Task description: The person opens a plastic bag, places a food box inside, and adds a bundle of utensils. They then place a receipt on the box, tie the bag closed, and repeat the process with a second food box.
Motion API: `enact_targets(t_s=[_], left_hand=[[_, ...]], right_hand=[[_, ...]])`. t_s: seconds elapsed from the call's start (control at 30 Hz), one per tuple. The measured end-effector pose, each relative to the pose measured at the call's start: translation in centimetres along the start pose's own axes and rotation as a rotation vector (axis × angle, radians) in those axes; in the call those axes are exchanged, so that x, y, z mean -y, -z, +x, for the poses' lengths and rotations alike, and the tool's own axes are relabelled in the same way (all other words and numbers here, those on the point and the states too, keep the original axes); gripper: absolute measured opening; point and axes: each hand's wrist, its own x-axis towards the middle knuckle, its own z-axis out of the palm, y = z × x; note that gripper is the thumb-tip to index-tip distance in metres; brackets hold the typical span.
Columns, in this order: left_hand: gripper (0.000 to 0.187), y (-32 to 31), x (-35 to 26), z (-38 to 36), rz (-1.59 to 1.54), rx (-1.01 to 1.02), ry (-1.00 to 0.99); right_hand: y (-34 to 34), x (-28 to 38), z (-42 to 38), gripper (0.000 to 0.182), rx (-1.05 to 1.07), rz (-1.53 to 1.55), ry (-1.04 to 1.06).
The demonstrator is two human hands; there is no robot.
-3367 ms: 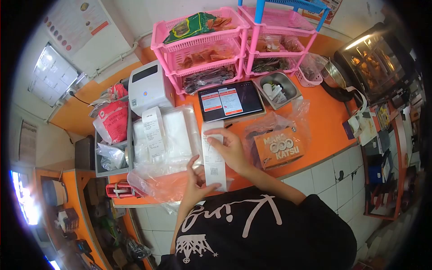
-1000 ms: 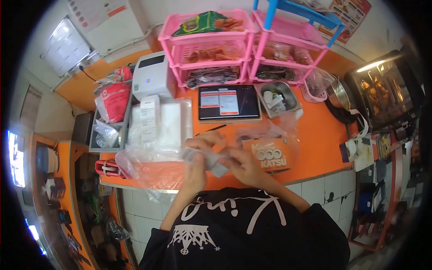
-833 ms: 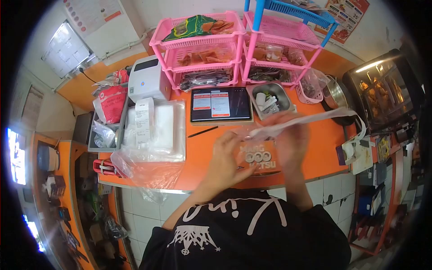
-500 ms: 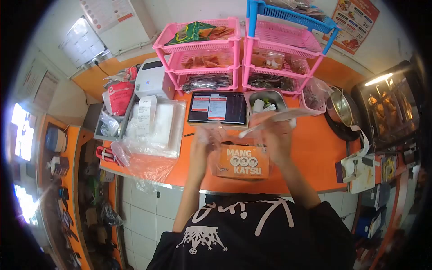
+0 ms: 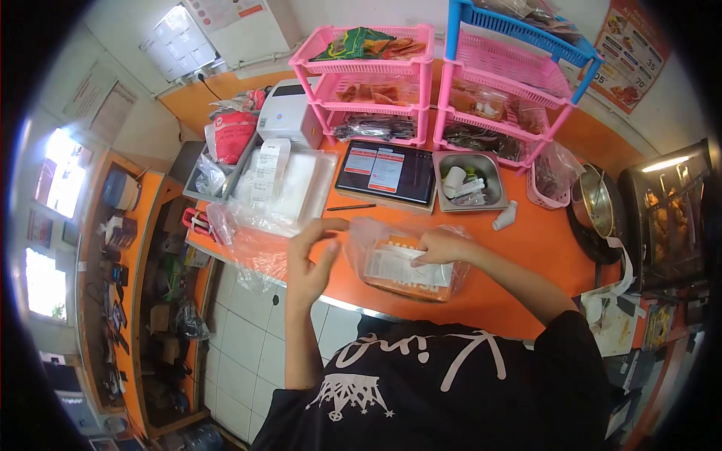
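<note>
An orange box [image 5: 408, 289] with white lettering sits inside a clear plastic bag [image 5: 363, 234] on the orange counter. A printed paper slip [image 5: 391, 264] lies over the top of the box, covering part of its lettering. My right hand [image 5: 445, 246] reaches in from the right, its fingers closed at the slip's right end. To the left of the bag, my left hand [image 5: 310, 259] is raised with thumb and fingers apart. Its fingertips come near the bag's left edge, and nothing shows between them.
Behind the box stand a tablet [image 5: 385, 174] and a metal tray [image 5: 492, 197] with small items. A white bottle [image 5: 505, 216] and a pen [image 5: 351, 207] lie nearby. Plastic bags [image 5: 304, 188] are stacked left, below a white printer [image 5: 289, 113]. Pink racks [image 5: 363, 69] line the back; a pan [image 5: 594, 199] is right.
The right hand has lowered the paper onto the box and is now at its end. My left hand has come away from the plastic bag to the left. The camera view has shifted.
</note>
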Motion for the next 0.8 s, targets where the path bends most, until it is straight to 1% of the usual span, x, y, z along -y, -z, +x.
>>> enact_targets(t_s=[0.03, 0.07, 0.13, 0.17, 0.2, 0.27, 0.3, 0.33, 0.37, 0.4, 0.43, 0.47, 0.53, 0.57, 0.63, 0.67, 0.7, 0.73, 0.77, 0.8], left_hand=[[0.024, 0.6, -0.1, 0.1, 0.160, -0.039, -0.048], [0.024, 0.8, 0.1, 0.1, 0.166, -0.041, -0.047], [0.024, 1.1, 1.3, 0.2, 0.089, -0.033, 0.265], [0.023, 1.1, 2.2, 0.1, 0.139, 0.069, 0.348], [0.023, 0.7, 3.7, -0.1, 0.140, 0.073, 0.348], [0.022, -0.5, 7.0, -0.9, 0.319, 0.297, 0.301], [0.022, -1.5, 8.3, -1.4, 0.316, 0.306, 0.301], [0.020, -2.6, 9.4, -1.8, 0.416, 0.435, 0.246], [0.019, -3.4, 10.0, -1.8, 0.512, 0.567, 0.185], [0.019, -3.7, 10.0, -1.4, 0.505, 0.585, 0.173], [0.018, -4.0, 9.8, -0.9, 0.497, 0.636, -0.012], [0.018, -4.2, 9.6, -0.5, 0.484, 0.680, -0.198], [0.017, -5.1, 9.1, 0.0, 0.494, 0.712, -0.247], [0.017, -5.6, 9.0, 0.1, 0.512, 0.729, -0.282], [0.019, -6.4, 8.9, 0.4, 0.469, 0.749, -0.321], [0.020, -6.8, 8.8, 0.5, 0.435, 0.763, -0.346], [0.020, -7.2, 8.5, 0.5, 0.428, 0.774, -0.354], [0.022, -7.7, 8.0, 0.6, 0.361, 0.827, -0.356], [0.024, -8.2, 7.6, 0.7, 0.294, 0.880, -0.358], [0.024, -9.0, 7.8, 0.7, 0.287, 0.892, -0.363]], right_hand=[[0.1, 0.1, 0.0, 0.048, 0.014, 0.019, -0.029], [-0.1, 0.0, 0.4, 0.048, 0.014, 0.020, -0.022], [-0.9, -0.4, 1.7, 0.049, 0.021, 0.090, -0.001], [-1.1, -0.4, 2.2, 0.049, 0.018, 0.093, 0.000], [-1.3, -0.3, 2.6, 0.049, 0.003, 0.122, 0.009], [-1.7, -0.1, 2.5, 0.049, -0.009, 0.156, 0.013], [-1.9, -0.1, 2.2, 0.052, -0.110, 0.158, 0.068], [-1.9, -0.2, 1.7, 0.054, -0.215, 0.160, 0.119], [-1.3, 0.0, 0.7, 0.054, -0.223, 0.168, 0.102], [-0.2, 0.3, -0.9, 0.051, -0.167, 0.092, 0.070], [0.4, 0.3, -1.9, 0.048, -0.109, 0.019, 0.038], [0.5, -0.3, -2.3, 0.048, -0.119, 0.028, 0.019], [0.6, -2.1, -3.4, 0.032, 0.122, 0.137, -0.050], [-0.4, -3.9, -3.8, 0.032, 0.114, 0.141, -0.065], [-3.1, -7.5, -3.8, 0.024, 0.046, 0.458, 0.167], [-2.7, -7.2, -4.4, 0.024, 0.039, 0.464, 0.156], [-2.1, -6.8, -5.1, 0.018, 0.040, 0.445, 0.072], [-1.9, -6.6, -5.6, 0.016, 0.042, 0.428, -0.012], [-2.4, -6.7, -5.8, 0.016, 0.034, 0.438, -0.022], [-3.1, -6.9, -5.8, 0.016, -0.005, 0.521, -0.100]])
